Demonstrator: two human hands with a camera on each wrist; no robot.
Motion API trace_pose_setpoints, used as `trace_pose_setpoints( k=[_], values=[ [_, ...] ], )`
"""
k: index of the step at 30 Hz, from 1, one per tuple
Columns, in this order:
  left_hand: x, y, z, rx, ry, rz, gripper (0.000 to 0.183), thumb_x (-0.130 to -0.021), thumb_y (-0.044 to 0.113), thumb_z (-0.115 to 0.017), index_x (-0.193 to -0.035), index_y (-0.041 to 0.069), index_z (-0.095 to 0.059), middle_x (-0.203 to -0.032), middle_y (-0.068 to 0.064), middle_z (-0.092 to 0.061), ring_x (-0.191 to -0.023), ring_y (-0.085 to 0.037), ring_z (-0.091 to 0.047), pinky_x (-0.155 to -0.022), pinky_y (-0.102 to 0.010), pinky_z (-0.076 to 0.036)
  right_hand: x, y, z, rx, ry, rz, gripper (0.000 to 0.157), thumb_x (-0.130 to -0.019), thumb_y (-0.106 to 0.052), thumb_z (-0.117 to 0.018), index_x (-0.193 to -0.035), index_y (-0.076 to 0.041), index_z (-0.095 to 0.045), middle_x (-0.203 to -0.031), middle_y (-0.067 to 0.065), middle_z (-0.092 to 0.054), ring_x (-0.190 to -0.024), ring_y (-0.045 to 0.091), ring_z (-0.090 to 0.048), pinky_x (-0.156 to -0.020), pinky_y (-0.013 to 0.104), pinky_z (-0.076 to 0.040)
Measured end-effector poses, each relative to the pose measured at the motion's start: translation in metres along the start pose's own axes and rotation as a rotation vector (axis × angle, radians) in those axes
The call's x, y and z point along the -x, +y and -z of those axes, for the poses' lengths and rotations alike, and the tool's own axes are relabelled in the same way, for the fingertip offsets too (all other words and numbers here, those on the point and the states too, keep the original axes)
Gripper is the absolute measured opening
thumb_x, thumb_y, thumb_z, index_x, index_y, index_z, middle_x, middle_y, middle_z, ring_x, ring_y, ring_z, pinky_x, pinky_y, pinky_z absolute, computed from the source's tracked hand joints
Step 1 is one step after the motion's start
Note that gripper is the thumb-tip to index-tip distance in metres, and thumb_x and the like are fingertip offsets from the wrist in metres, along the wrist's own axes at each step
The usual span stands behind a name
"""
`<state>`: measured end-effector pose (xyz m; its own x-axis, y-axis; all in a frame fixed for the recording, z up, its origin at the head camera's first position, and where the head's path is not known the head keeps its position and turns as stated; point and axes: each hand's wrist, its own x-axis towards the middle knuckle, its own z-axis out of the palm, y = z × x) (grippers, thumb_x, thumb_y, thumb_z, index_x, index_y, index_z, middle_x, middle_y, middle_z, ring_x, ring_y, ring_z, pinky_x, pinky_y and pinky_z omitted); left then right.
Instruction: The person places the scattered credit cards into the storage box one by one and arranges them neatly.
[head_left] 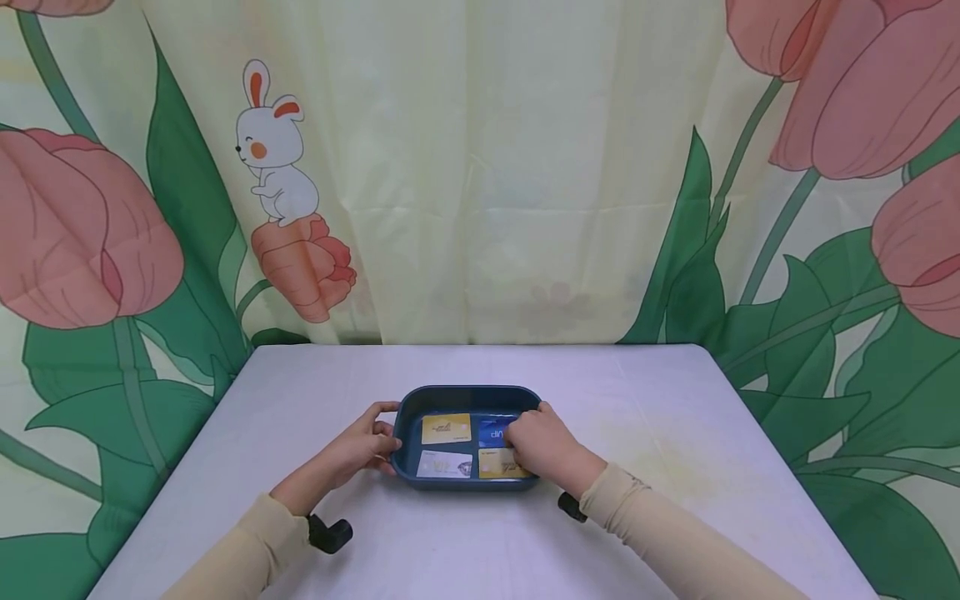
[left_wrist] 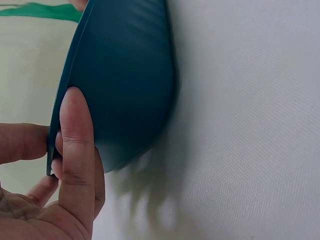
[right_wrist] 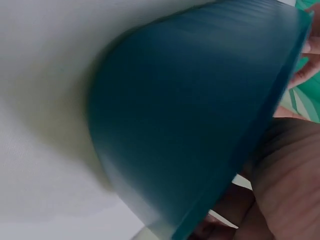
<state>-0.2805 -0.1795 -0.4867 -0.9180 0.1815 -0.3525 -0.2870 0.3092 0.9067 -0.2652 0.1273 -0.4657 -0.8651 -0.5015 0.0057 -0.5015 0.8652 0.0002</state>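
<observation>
A dark blue rectangular tray [head_left: 468, 482] with rounded corners sits on the table. Four flat cards lie in it: a gold card [head_left: 446, 428] at back left, a silver-white card [head_left: 444, 464] at front left, a blue card [head_left: 491, 431] marked VIP at back right, and another gold card [head_left: 501, 463] at front right. At the tray's left end, my left hand [head_left: 367, 442] grips the rim, with a finger [left_wrist: 76, 150] against the outer wall. Reaching over the right rim, my right hand [head_left: 551, 446] has bent fingers at the right-hand cards. Its fingertips are hidden.
A white-covered table [head_left: 337, 383] stretches around the tray. Behind it hangs a curtain [head_left: 540, 183] printed with tulips and a rabbit. Dark wrist cameras [head_left: 330, 533] stick out below both wrists.
</observation>
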Motion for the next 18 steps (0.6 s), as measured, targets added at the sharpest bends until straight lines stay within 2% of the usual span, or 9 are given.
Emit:
trace_pose_setpoints(
  k=[2,5,18],
  values=[
    [-0.0006,-0.0009,0.0002,-0.002,-0.002,-0.001,0.067,-0.096,-0.001,-0.060,-0.155,0.012,-0.032,-0.104,-0.013,-0.053,-0.075,-0.024,-0.062,-0.064,-0.033,-0.061,0.0001,-0.0002,-0.0008,0.038,0.019,0.006,0.003,-0.087,-0.017,-0.078,-0.087,-0.017,-0.082,-0.084,-0.002,-0.077,-0.079,0.017,-0.065,-0.077,0.038,-0.042],
    [-0.0011,-0.0011,-0.0001,-0.002,-0.003,0.001,0.067,-0.096,0.000,-0.060,-0.156,0.012,-0.032,-0.105,-0.013,-0.053,-0.075,-0.024,-0.062,-0.065,-0.033,-0.060,-0.0004,0.0004,-0.0025,0.066,0.032,0.006,0.007,-0.087,-0.018,-0.079,-0.080,-0.018,-0.080,-0.079,-0.003,-0.076,-0.076,0.018,-0.065,-0.077,0.039,-0.043],
    [-0.0005,-0.0020,0.0001,-0.004,0.001,0.003,0.067,-0.096,-0.001,-0.060,-0.155,0.012,-0.032,-0.105,-0.014,-0.053,-0.075,-0.024,-0.062,-0.064,-0.033,-0.061,-0.0031,0.0042,-0.0102,0.056,0.030,0.005,0.021,-0.083,-0.023,-0.084,-0.066,-0.019,-0.072,-0.069,-0.006,-0.070,-0.072,0.015,-0.062,-0.076,0.038,-0.042]
  ],
)
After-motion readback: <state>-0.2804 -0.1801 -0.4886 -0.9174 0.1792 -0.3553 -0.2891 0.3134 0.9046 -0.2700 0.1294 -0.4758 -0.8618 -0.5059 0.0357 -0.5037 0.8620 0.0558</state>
